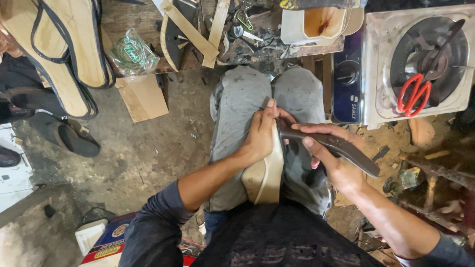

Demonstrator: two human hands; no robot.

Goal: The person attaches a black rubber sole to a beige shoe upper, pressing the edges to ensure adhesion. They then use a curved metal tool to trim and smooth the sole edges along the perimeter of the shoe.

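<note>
I sit with grey trousers (242, 104) over my knees. My left hand (262, 133) presses down on a beige shoe sole (264, 175) that stands on my lap, thumb pointing up along its edge. My right hand (329, 158) grips a dark curved sole piece (341, 148), which runs from the beige sole's top out to the right. The two pieces meet near my left thumb. How they are joined is hidden by my fingers.
A small gas stove (420, 64) with red-handled scissors (413, 94) on it stands at the right. A cluttered wooden bench (217, 34) lies ahead, with a white container (316, 24). Tan soles (59, 54) lean at the upper left above dark sandals (69, 136). The floor is dirty concrete.
</note>
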